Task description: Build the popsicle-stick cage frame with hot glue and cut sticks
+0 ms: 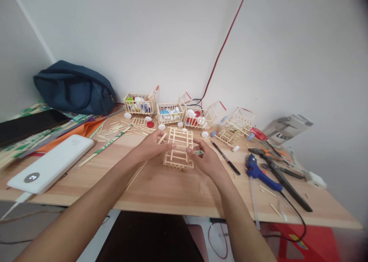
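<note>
A small openwork basket frame (179, 149) made of thin wooden sticks stands tilted on the table between my hands. My left hand (153, 144) grips its left side, with the thumb on the near bars and a loose stick by the fingers. From the right, my right hand (205, 156) closes on the frame's other side, thumb against the bars; a small greenish piece shows by its fingers, too blurred to name. Behind the frame stand finished-looking miniature carts, including a stick cart (169, 114) with bottle-cap wheels and small coloured things inside.
Loose sticks (115, 128) lie left of my hands, near a white power bank (51, 163) and a blue bag (76, 87). At right are a black pen (225, 157), a blue glue gun (261, 173), black-handled pliers (287, 181) and a box (287, 129).
</note>
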Demonstrator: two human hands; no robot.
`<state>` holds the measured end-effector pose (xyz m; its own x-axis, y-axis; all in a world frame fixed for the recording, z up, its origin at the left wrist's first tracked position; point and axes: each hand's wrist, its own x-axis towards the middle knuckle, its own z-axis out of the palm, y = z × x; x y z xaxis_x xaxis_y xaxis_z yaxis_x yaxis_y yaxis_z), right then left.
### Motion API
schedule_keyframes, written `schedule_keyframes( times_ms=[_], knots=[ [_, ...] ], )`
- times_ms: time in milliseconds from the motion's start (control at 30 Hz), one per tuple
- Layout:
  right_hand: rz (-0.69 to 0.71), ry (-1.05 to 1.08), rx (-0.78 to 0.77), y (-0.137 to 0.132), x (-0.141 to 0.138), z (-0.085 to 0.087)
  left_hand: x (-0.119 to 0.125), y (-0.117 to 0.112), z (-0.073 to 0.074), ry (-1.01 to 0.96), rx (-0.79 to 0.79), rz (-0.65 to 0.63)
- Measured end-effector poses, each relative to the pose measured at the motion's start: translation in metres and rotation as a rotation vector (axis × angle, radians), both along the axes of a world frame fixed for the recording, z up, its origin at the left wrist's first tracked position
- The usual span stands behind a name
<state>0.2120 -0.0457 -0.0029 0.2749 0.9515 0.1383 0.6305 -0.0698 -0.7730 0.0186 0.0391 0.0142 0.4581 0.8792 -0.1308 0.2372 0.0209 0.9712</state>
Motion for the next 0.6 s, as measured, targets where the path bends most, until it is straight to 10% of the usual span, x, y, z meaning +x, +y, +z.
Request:
schedule_keyframes(
  times_ms=[600],
  knots=[
    [0.078, 0.008, 0.032, -0.002, 0.008, 0.004, 0.007, -0.011, -0.007, -0.087, -0.101, -0.116]
  ],
)
